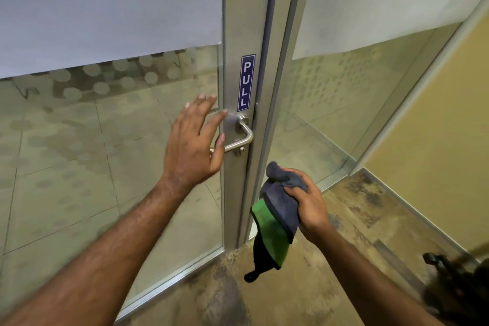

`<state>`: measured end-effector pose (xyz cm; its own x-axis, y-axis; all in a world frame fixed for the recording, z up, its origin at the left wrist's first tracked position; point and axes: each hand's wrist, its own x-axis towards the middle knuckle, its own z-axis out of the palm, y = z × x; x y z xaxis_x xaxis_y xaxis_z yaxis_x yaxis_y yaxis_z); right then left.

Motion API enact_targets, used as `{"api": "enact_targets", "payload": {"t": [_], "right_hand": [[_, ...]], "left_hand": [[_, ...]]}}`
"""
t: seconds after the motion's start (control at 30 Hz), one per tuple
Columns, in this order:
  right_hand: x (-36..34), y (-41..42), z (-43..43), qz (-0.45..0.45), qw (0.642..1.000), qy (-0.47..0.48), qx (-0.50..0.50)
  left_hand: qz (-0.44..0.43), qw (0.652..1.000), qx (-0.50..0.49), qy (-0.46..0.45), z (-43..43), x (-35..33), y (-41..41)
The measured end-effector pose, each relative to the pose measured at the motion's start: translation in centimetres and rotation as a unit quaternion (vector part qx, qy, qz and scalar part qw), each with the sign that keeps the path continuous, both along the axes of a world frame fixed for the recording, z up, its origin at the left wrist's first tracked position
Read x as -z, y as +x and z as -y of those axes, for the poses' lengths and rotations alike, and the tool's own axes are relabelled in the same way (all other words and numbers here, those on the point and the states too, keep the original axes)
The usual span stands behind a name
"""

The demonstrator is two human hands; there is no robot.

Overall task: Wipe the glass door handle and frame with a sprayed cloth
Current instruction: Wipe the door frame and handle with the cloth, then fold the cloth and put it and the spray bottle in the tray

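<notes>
The left hand (193,145) is spread open in front of the brushed-metal lever door handle (239,137), hiding the handle's free end; the thumb tip lies at the lever, but contact cannot be confirmed. The handle is mounted on the silver aluminium door frame (236,34), just below a vertical blue sticker (246,82) reading "PULL" in white capitals. The right hand (308,201) is closed around a bunched blue-grey cloth with a green panel (275,216), held low and right of the handle, apart from the frame. A black part hanging below the cloth ends in a rounded tip; its identity cannot be determined. A dark blurred object (455,288) at the lower right corner is cut off and unidentifiable. The glass door panel (105,127) carries a frosted film and dot pattern.
</notes>
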<state>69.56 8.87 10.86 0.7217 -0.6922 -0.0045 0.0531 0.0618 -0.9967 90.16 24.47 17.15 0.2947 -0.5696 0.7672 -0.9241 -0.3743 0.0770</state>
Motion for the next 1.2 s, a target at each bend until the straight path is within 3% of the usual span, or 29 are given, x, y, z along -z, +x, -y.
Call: {"api": "enact_targets", "payload": {"t": [0.17, 0.27, 0.3, 0.37, 0.43, 0.47, 0.5, 0.57, 0.7, 0.8, 0.93, 1.07, 1.2], "right_hand": [[-2.0, -2.1, 1.3, 0.118, 0.963, 0.238, -0.039], [-2.7, -3.0, 2.5, 0.155, 0.925, 0.343, -0.06], [-3.0, -3.2, 2.7, 0.166, 0.914, 0.361, -0.077], [-3.1, -3.6, 3.2, 0.193, 0.903, 0.373, -0.094], [-3.2, -4.1, 3.7, 0.21, 0.9, 0.374, -0.082], [-3.1, -4.4, 4.1, 0.216, 0.9, 0.373, -0.072], [-3.1, -4.7, 4.6, 0.219, 0.899, 0.373, -0.063], [-3.1, -5.6, 5.7, 0.218, 0.9, 0.374, -0.048], [-2.7, -8.0, 7.9, 0.204, 0.912, 0.353, -0.047], [-2.5, -9.8, 9.1, 0.194, 0.924, 0.328, -0.046], [-2.6, -11.3, 10.7, 0.12, 0.972, 0.201, -0.031], [-2.6, -12.9, 12.6, 0.048, 0.999, 0.024, -0.006], [-2.8, -14.3, 13.2, 0.034, 0.999, -0.032, -0.012]], "left_hand": [[-0.166, 0.981, 0.087, -0.056, 0.8, 3.0, -5.6], [-0.348, 0.93, 0.108, -0.054, 2.9, 3.7, -7.5], [-0.444, 0.888, 0.111, -0.045, 3.6, 3.9, -7.8], [-0.647, 0.746, 0.154, -0.018, 4.8, 4.1, -8.7], [-0.754, 0.622, 0.208, -0.023, 5.6, 4.7, -9.6], [-0.776, 0.588, 0.228, -0.027, 5.8, 4.7, -10.1], [-0.781, 0.575, 0.242, -0.022, 6.0, 4.6, -10.5], [-0.758, 0.599, 0.259, 0.003, 6.7, 4.1, -11.1], [-0.666, 0.707, 0.237, 0.033, 8.8, 2.3, -11.7], [-0.604, 0.762, 0.229, 0.042, 10.2, 0.6, -12.7], [-0.533, 0.818, 0.209, 0.055, 11.7, -1.2, -14.5], [-0.513, 0.838, 0.178, 0.051, 12.9, -2.4, -15.6], [-0.499, 0.846, 0.177, 0.06, 13.8, -3.5, -16.7]]}}
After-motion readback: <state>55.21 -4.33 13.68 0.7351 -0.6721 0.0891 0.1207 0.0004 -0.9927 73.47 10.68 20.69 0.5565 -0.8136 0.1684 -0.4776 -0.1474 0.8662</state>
